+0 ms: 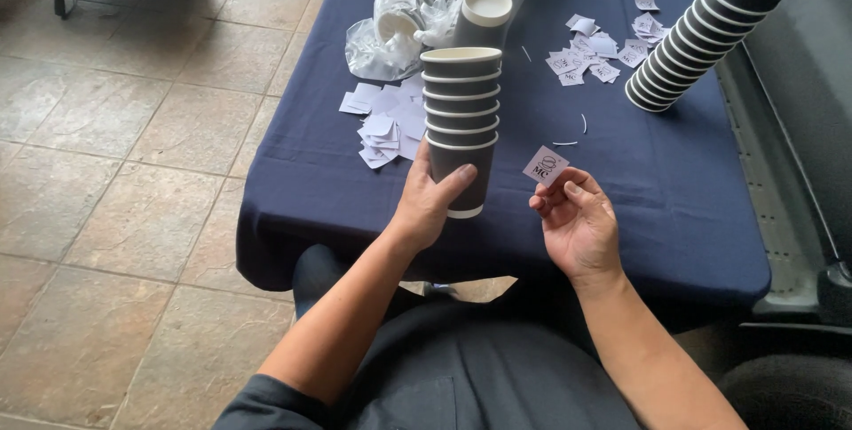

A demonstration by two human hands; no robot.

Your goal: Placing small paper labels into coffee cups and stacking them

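Left hand (426,204): I grip the bottom cup of an upright stack of dark cups (460,124), near the table's front edge (497,261).
Right hand (577,221): I pinch a small white sticker (545,165) between my fingertips, just right of the stack, not touching it.
Open room: bare blue cloth (674,190) lies right of my right hand.
Beyond my left hand: loose stickers (386,124), a plastic bag of cups (426,4).
Far right: a leaning row of cups (701,35), more stickers (603,48).

table (311,173): dark blue cloth | paper squares (386,124) | plastic bag (390,39) | lying cup stack (692,39)
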